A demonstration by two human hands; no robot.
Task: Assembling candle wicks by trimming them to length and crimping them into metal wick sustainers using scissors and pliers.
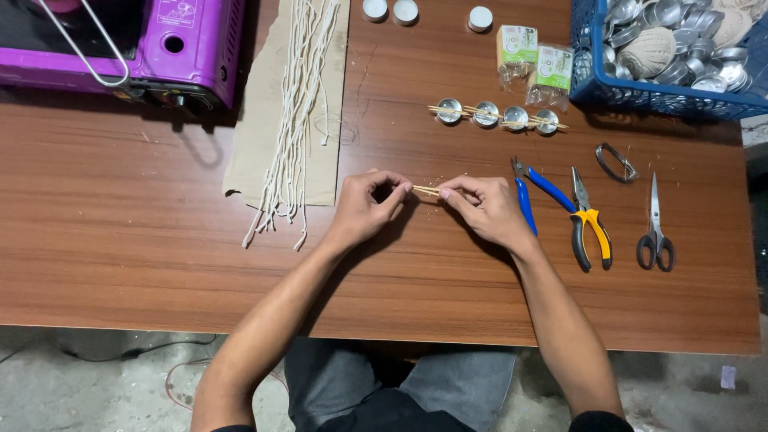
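On the brown wooden table [160, 264], the left hand [364, 210] and right hand [484, 210] pinch a thin stick [426, 190], maybe wood. Pliers [590, 224] and scissors [656, 232] lie right; grey concrete floor [80, 392] shows near.

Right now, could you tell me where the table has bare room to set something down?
The widest bare patch is the table left of the left hand, below the purple stove and wick strands. The near edge is free too. Right of the right hand, pliers and scissors crowd it.
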